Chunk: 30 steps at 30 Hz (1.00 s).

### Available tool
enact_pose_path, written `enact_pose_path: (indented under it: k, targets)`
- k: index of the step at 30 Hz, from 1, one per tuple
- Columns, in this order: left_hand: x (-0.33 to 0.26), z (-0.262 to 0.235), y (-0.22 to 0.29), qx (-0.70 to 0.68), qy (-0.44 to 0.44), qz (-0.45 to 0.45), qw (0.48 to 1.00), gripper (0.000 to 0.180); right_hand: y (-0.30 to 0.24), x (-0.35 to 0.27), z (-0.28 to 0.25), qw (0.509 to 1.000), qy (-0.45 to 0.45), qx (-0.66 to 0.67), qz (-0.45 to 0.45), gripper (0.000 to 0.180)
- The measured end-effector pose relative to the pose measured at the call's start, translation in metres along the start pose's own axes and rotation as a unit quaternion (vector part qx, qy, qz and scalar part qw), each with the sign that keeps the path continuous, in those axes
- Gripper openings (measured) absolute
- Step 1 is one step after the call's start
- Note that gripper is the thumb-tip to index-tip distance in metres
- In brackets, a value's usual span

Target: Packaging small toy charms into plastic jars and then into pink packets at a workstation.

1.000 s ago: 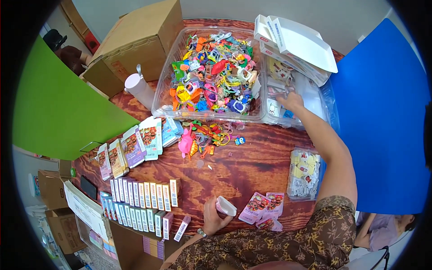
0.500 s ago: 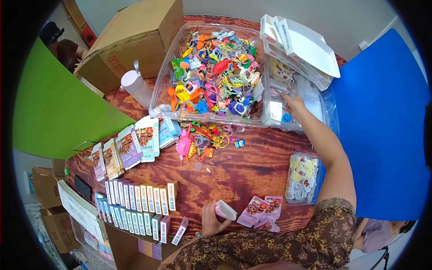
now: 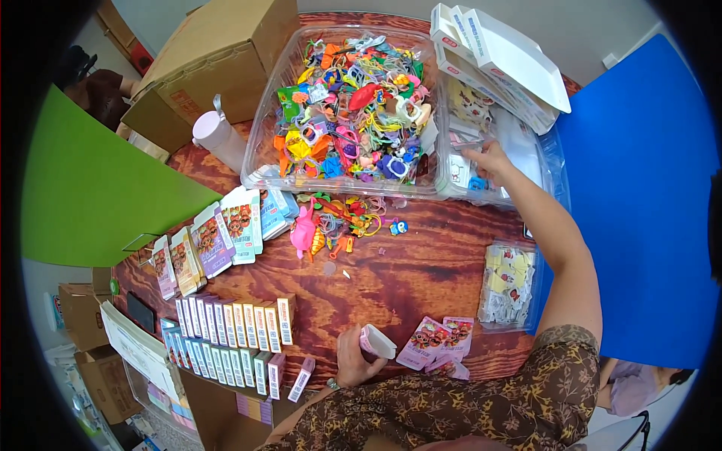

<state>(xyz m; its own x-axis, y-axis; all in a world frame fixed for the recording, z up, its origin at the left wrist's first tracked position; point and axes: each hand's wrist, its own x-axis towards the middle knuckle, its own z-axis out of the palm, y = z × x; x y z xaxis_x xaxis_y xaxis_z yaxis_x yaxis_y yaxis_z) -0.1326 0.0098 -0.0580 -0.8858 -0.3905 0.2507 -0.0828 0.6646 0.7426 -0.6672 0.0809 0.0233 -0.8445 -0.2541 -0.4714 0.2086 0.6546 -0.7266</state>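
My left hand point(image 3: 350, 362) is wrapped round a small pink-and-white carton point(image 3: 378, 342) at the table's near edge, its open end facing right. To its right lie several flat pink cartons point(image 3: 429, 342) with cartoon figures. My right hand point(image 3: 492, 160) reaches far into the clear right-hand bin point(image 3: 459, 192). Its fingers are drawn together over small cards, just above a white card point(image 3: 459, 170) and a blue trinket point(image 3: 477, 183). Whatever lies between those fingertips is too small to make out.
A clear tub point(image 3: 263, 143) heaped with colourful toys stands at the back. Loose trinkets point(image 3: 331, 229) lie before it. Rows of upright small cartons point(image 3: 233, 327) stand at left. A box of cards point(image 3: 508, 286), a tumbler point(image 3: 218, 135) and white trays point(image 3: 519, 68) surround the work area.
The view has shifted slightly. My right hand stays in the bin, its fingers a little nearer the white card. My left hand still holds the carton.
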Motion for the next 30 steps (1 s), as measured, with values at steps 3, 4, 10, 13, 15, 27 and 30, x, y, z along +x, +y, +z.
enact_pose_path:
  k: [3, 4, 10, 13, 15, 27, 30]
  targets:
    - [0.000, 0.001, 0.001, 0.005, 0.003, -0.004, 1.000, 0.097, -0.001, -0.002, -0.005, 0.998, -0.041, 0.032, -0.025, 0.089]
    - [0.001, 0.001, 0.001, 0.005, 0.003, -0.003, 1.000, 0.097, 0.001, 0.001, -0.004, 0.998, -0.041, 0.033, -0.026, 0.089]
    - [-0.001, -0.001, 0.004, 0.012, 0.001, 0.002, 1.000, 0.097, 0.023, 0.025, 0.012, 0.990, 0.013, 0.095, -0.105, 0.091]
    - [0.004, 0.001, 0.003, 0.012, -0.002, 0.009, 1.000, 0.098, 0.034, 0.054, 0.010, 0.996, 0.026, 0.075, -0.051, 0.094]
    - [0.004, 0.002, 0.002, 0.012, 0.000, 0.010, 1.000, 0.098, 0.034, 0.054, 0.025, 0.987, 0.147, 0.051, -0.042, 0.094]
    - [-0.003, 0.005, -0.002, 0.022, 0.002, -0.004, 1.000, 0.097, 0.013, 0.032, 0.030, 0.975, 0.168, -0.104, -0.101, 0.101]
    - [0.001, 0.002, 0.005, 0.028, -0.002, -0.003, 1.000, 0.097, 0.019, 0.054, 0.014, 0.967, 0.185, -0.146, -0.095, 0.098]
